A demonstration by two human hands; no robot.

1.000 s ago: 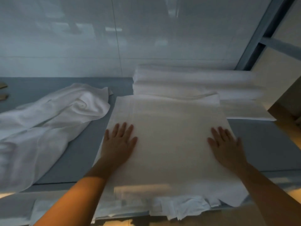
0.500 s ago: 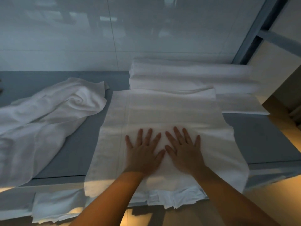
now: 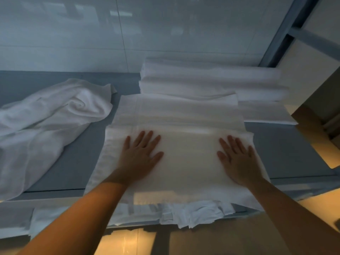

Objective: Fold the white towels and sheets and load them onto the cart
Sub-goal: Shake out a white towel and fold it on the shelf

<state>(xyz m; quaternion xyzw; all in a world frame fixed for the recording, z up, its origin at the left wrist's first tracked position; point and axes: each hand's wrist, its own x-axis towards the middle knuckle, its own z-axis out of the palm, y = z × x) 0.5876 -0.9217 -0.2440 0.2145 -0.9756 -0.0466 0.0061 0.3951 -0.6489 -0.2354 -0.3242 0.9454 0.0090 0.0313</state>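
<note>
Head view. Left hand (image 3: 140, 156) and right hand (image 3: 237, 159) lie flat, fingers straight, pressing the folded sheet (image 3: 176, 116) on the bench (image 3: 294, 144). Step judged: smoothing a fold. Next move likely needs an edge gripped and brought over, layers kept aligned; the near edge overhangs the bench. Beyond the fingertips: folded stack (image 3: 211, 78). Left of left hand: crumpled towel (image 3: 46, 122), unfolded. No cart or container visible.
</note>
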